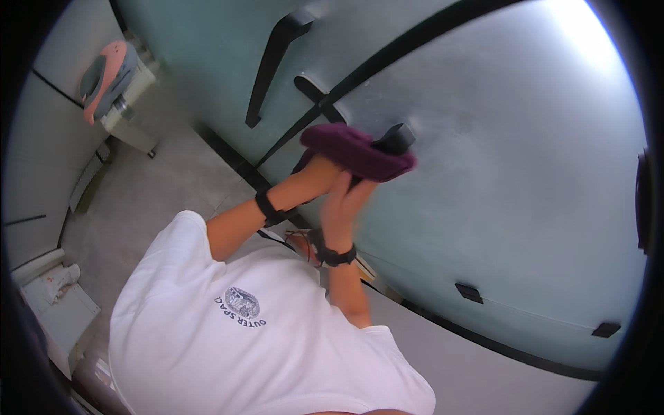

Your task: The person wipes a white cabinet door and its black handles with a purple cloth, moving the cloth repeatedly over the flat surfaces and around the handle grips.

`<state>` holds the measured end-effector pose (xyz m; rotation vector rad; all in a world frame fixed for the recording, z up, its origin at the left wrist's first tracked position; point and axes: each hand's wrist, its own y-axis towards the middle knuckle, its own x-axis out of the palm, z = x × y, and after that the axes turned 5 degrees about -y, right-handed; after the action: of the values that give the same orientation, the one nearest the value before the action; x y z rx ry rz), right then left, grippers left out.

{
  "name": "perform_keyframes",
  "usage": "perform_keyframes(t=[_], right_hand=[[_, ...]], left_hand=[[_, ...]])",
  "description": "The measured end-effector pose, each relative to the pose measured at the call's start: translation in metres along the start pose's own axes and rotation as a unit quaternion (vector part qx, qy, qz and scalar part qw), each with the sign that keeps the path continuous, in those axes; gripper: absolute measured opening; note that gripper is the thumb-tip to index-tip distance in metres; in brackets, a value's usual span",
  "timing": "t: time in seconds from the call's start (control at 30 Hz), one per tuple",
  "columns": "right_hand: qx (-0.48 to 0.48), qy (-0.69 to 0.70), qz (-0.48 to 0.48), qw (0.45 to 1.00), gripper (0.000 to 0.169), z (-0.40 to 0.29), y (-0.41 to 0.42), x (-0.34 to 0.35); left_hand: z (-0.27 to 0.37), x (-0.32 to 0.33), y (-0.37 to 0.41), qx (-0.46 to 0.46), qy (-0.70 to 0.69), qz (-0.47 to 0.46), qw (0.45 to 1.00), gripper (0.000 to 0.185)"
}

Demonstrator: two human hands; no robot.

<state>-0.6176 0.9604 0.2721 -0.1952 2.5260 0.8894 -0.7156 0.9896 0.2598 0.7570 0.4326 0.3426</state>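
Note:
A purple cloth lies folded over a black door handle on a frosted glass door; one squared end of the handle shows above the cloth. My left hand is at the cloth's near side, gripping it, its fingers hidden in the folds. Just below, my right hand reaches up, thumb and fingers apart at the cloth's lower edge. Something dark shows between them, and blur hides whether they close on cloth or handle. Both wrists wear black straps.
A second black handle stands out from the neighbouring glass panel. Black lock fittings sit at the door seam. At the left, a pink and grey curved object rests on a white wheeled cabinet. A white box-like unit stands lower left.

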Motion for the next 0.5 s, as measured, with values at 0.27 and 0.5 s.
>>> perform_keyframes(t=[0.27, 0.5], right_hand=[[0.130, 0.042, 0.016, 0.990, 0.032, 0.043, -0.035, 0.019], [0.122, -0.024, 0.054, 0.991, 0.024, -0.010, 0.026, -0.032]], left_hand=[[-0.055, 0.005, -0.083, -0.143, -0.090, -0.094, 0.981, 0.018], [0.018, -0.011, -0.005, -0.208, -0.217, -0.015, 0.954, 0.026]])
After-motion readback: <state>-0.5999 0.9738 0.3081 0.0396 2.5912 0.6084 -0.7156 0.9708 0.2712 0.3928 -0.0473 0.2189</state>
